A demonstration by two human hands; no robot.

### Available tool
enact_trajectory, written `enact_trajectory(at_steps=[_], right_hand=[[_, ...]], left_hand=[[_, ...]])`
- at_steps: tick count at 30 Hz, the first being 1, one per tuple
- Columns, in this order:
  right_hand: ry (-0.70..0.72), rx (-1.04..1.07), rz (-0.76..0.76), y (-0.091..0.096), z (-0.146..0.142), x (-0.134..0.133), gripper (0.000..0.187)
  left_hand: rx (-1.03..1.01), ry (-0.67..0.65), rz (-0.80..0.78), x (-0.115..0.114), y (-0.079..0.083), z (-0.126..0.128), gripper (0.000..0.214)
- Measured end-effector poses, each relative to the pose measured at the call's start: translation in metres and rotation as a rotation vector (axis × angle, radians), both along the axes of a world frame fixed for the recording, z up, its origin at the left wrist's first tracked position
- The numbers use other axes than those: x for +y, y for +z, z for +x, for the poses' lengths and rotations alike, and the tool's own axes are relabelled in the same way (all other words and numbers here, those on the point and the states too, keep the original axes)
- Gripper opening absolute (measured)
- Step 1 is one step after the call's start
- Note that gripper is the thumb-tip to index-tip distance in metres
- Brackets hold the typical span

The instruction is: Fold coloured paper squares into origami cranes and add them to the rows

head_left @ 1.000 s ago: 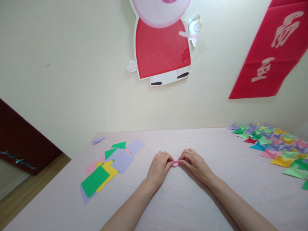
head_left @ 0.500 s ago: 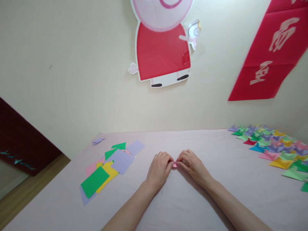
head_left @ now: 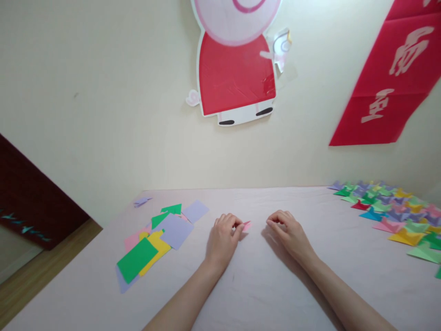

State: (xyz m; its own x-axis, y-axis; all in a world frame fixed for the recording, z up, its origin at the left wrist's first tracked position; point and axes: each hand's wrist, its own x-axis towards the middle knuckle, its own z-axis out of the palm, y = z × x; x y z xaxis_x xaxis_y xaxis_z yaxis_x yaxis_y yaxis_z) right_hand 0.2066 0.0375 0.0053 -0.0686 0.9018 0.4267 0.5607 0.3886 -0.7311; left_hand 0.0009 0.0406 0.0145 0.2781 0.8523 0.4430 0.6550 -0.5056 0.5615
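Observation:
My left hand (head_left: 223, 236) rests on the pale table (head_left: 262, 285) near the middle and pinches a small folded pink paper piece (head_left: 246, 225) by its left end. A short gap to the right, my right hand (head_left: 287, 232) has its fingers curled with nothing visible in them. It does not touch the pink piece.
A loose pile of flat coloured paper squares (head_left: 155, 243) lies left of my left hand. Many folded paper shapes (head_left: 399, 211) in several colours cover the table's right side. A cartoon cut-out (head_left: 236, 59) and a red banner (head_left: 389, 78) hang on the wall behind.
Both hands held the pink piece between them; the right hand has let go and moved right, while the left hand keeps the piece, lifted slightly.

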Motion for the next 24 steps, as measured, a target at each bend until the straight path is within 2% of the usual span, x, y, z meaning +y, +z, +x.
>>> enact_trajectory(at_steps=[3,9,16,24], right_hand=[[0.03,0.05,-0.06,-0.003,-0.013,-0.002,0.024],[0.088,0.206,-0.127,-0.003,-0.044,-0.009,0.033],[0.072,0.285,-0.113,-0.001,-0.036,-0.009,0.027],[0.11,0.442,-0.213,-0.007,-0.036,-0.007,0.027]], left_hand=[[-0.051,0.031,0.011,-0.002,0.003,0.001,0.016],[-0.195,-0.002,0.036,-0.012,0.004,0.011,0.015],[-0.26,-0.014,-0.126,-0.011,-0.004,0.014,0.007],[-0.333,-0.065,-0.243,-0.008,-0.01,0.014,0.013]])
